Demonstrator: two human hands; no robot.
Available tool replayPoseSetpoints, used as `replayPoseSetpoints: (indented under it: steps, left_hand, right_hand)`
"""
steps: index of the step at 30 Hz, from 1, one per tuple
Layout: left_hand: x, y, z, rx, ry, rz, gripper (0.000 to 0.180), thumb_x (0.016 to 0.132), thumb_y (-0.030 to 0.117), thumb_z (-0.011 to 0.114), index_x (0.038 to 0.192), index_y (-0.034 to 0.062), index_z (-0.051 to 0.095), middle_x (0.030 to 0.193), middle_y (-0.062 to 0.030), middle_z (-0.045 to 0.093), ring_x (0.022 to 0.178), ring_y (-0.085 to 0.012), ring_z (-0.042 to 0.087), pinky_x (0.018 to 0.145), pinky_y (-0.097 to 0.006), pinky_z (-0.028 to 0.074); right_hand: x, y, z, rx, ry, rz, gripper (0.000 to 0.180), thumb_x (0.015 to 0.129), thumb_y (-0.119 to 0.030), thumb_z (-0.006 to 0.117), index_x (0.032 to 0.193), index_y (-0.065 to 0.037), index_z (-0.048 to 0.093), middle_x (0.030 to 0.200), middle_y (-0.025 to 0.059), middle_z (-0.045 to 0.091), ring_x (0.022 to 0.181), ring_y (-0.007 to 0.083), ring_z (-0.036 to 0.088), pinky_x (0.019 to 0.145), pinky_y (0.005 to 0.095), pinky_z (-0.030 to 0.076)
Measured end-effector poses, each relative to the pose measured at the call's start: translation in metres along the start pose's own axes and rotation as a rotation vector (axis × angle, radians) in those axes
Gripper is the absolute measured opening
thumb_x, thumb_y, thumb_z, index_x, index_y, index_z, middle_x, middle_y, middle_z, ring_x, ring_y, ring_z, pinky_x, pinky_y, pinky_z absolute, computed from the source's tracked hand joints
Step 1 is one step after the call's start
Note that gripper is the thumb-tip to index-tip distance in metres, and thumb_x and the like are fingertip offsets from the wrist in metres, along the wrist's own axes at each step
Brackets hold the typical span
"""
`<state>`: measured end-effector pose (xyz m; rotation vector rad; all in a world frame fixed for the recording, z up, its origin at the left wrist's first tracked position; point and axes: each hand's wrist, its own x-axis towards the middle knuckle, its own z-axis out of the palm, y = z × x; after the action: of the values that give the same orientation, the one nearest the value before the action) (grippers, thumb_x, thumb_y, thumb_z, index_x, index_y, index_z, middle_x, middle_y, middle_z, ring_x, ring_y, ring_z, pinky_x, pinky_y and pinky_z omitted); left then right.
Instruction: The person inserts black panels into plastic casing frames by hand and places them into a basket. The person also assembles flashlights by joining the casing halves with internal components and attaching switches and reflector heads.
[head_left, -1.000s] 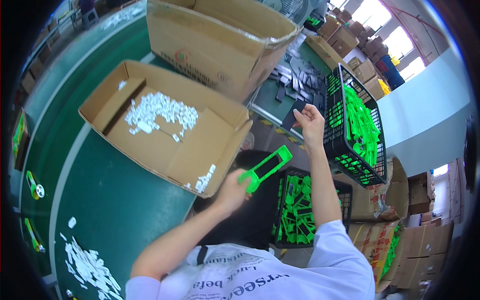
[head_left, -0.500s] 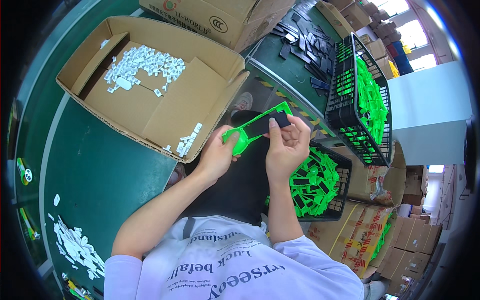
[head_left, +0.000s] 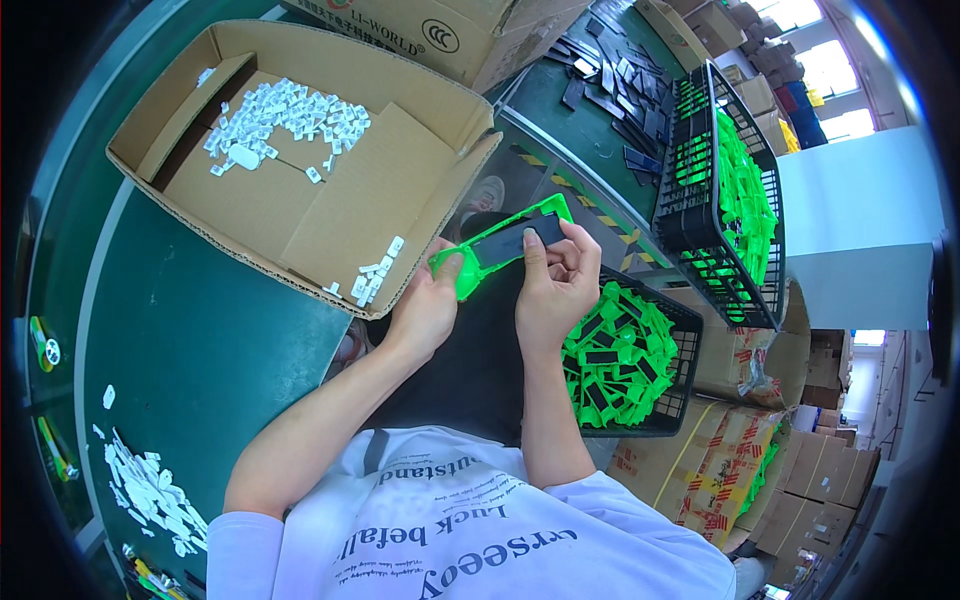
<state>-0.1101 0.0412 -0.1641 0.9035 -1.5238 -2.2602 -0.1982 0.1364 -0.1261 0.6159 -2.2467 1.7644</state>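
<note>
Since 0.5 s ago, both hands stayed on green plastic frame [head_left: 497, 243]. Left hand [head_left: 428, 305] grips its rounded end; right hand [head_left: 553, 285] presses dark flat insert [head_left: 517, 240]. Cardboard box [head_left: 400, 190] just left of left hand.

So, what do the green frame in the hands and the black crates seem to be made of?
The green frame, held by the left hand and right hand, looks like moulded plastic: bright uniform colour, slight gloss. The dark insert in it looks matte; its material is unclear. The black crates look like rigid plastic with an open grid of bars.
</note>
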Motion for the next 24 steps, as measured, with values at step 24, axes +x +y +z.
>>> replayPoseSetpoints:
  steps: [24]
  left_hand:
    - [-0.002,0.010,0.002,0.248,-0.257,0.125,0.015,0.097,0.015,0.062,0.088,0.0019,0.062,0.072,-0.0024,0.059,0.065,-0.0099,0.055,0.059,-0.029,0.044]
  right_hand:
    - [0.090,0.002,-0.099,-0.288,-0.783,0.438,0.025,0.075,-0.014,0.084,0.080,0.002,0.065,0.058,-0.0009,0.058,0.049,0.0040,0.049,0.046,0.0247,0.038]
